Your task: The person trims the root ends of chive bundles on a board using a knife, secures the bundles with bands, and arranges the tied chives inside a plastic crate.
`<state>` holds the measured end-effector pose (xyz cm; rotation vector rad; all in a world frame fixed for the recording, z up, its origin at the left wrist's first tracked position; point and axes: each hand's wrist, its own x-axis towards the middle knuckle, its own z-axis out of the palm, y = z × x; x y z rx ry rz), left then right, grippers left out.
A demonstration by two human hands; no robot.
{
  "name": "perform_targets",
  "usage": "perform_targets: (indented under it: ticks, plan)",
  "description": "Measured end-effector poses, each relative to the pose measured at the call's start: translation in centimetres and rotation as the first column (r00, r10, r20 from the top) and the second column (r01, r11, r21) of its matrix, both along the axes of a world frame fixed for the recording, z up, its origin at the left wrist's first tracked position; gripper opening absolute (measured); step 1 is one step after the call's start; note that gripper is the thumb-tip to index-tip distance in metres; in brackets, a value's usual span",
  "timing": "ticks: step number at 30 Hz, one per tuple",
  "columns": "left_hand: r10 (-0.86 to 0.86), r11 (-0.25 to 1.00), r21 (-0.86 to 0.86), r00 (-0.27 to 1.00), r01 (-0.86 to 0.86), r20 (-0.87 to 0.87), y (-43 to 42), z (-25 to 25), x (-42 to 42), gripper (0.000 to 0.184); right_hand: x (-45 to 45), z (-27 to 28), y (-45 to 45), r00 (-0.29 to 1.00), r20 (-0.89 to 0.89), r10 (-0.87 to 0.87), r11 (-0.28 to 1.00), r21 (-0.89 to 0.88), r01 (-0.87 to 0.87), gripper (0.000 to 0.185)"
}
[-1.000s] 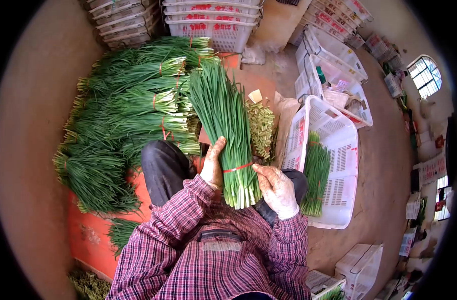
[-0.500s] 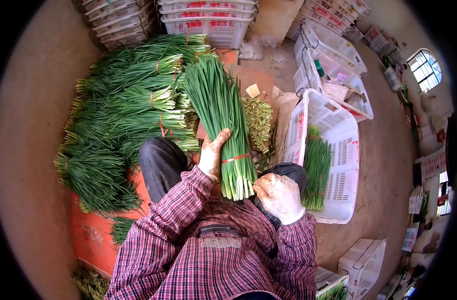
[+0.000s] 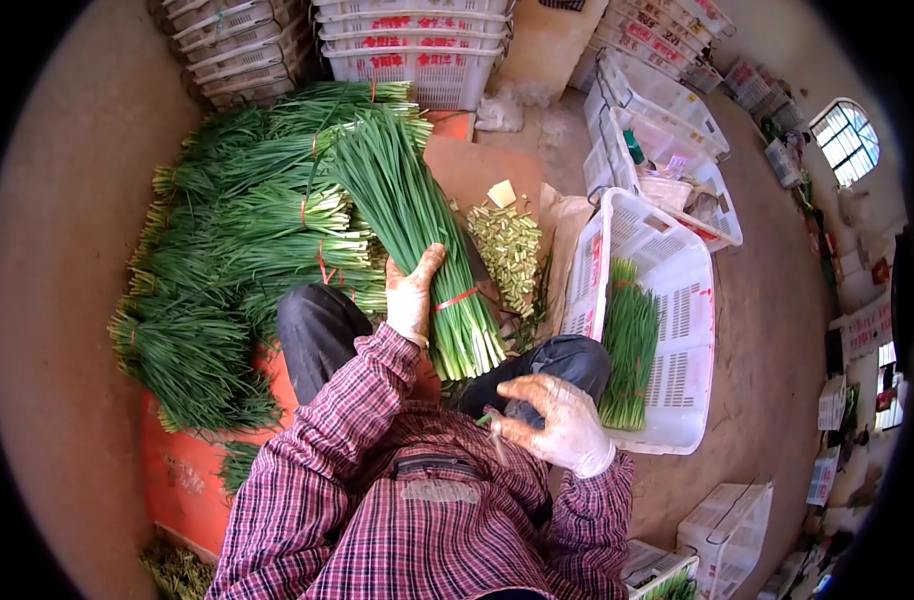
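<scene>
A thick bundle of garlic chives (image 3: 402, 205) slants across my lap, its pale cut ends toward me and a red band (image 3: 455, 300) around its lower part. My left hand (image 3: 413, 295), in a stained whitish glove, is closed around the bundle just above the band. To the right of the cut ends, my gloved right hand (image 3: 557, 420) is apart from the bundle, its thumb and fingers spread. A small green scrap (image 3: 485, 417), partly blurred, is in the air by its fingertips.
Banded chive bundles (image 3: 237, 235) are heaped on the left over an orange-red sheet (image 3: 182, 480). Trimmed stem ends (image 3: 504, 255) lie in a pile ahead. A white crate (image 3: 682, 390) at right holds chives (image 3: 632, 340). Stacked crates (image 3: 412, 65) stand at the back.
My right hand has moved down and away from the cut ends, and its fingers have opened. The bundle in my left hand has tilted, its leafy tips swinging left.
</scene>
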<state>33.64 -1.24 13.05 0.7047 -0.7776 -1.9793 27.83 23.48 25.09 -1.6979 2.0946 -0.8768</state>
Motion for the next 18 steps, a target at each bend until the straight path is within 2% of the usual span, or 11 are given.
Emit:
perform_targets:
  ticks: [1, 4, 7, 8, 10, 11, 12, 14, 15, 16, 18]
  plan:
    - [-0.008, 1.0, -0.006, 1.0, 0.008, 0.018, 0.0, 0.4, 0.1, 0.044, -0.6, -1.0, -0.6, 0.998, -0.001, -0.063, 0.995, -0.073, 0.063, 0.048]
    - [-0.029, 0.999, -0.02, 0.999, 0.029, 0.035, 0.3, 1.3, 0.1, 0.046, -1.7, -3.8, -2.6, 0.949, 0.181, -0.257, 0.966, 0.028, 0.256, 0.075]
    - [-0.062, 0.993, -0.091, 0.995, 0.069, 0.073, 0.9, 3.1, -0.2, 0.044, -3.4, -8.6, -6.2, 0.785, 0.592, -0.182, 0.983, 0.094, 0.157, 0.101]
    - [-0.088, 0.987, -0.125, 0.991, 0.101, 0.103, 1.1, 3.7, -0.2, 0.052, -3.7, -8.9, -7.4, 0.786, 0.582, -0.209, 0.978, 0.125, 0.168, 0.11]
    - [-0.182, 0.969, -0.147, 0.975, 0.2, 0.124, 1.6, 5.0, 0.1, 0.065, -3.9, -9.1, -8.9, 0.655, 0.738, -0.16, 0.986, 0.088, 0.141, 0.111]
    - [-0.206, 0.952, -0.194, 0.963, 0.238, 0.172, 1.8, 5.3, 0.4, 0.074, -3.7, -9.9, -9.0, 0.511, 0.845, -0.161, 0.982, 0.083, 0.172, 0.105]
    - [-0.199, 0.953, -0.196, 0.964, 0.233, 0.176, 1.5, 5.1, 0.5, 0.074, -3.6, -10.2, -8.9, 0.509, 0.847, -0.155, 0.983, 0.081, 0.165, 0.105]
    - [-0.314, 0.94, -0.081, 0.935, 0.33, 0.165, 0.2, 4.5, 1.1, 0.075, -2.9, -9.8, -8.3, 0.325, 0.945, -0.048, 0.969, -0.035, 0.244, 0.098]
    - [-0.298, 0.929, -0.118, 0.899, 0.35, 0.321, -0.2, 4.2, 1.7, 0.072, -2.8, -9.4, -7.6, 0.27, 0.961, -0.057, 0.958, -0.024, 0.287, 0.09]
    - [-0.309, 0.923, -0.129, 0.897, 0.363, 0.316, -0.2, 4.7, 2.3, 0.068, -2.8, -9.6, -7.1, 0.22, 0.972, -0.084, 0.948, 0.01, 0.317, 0.086]
    - [-0.426, 0.857, -0.117, 0.817, 0.502, 0.388, -1.4, 3.6, 3.8, 0.063, -3.3, -9.7, -6.4, 0.285, 0.952, -0.111, 0.943, 0.01, 0.333, 0.085]
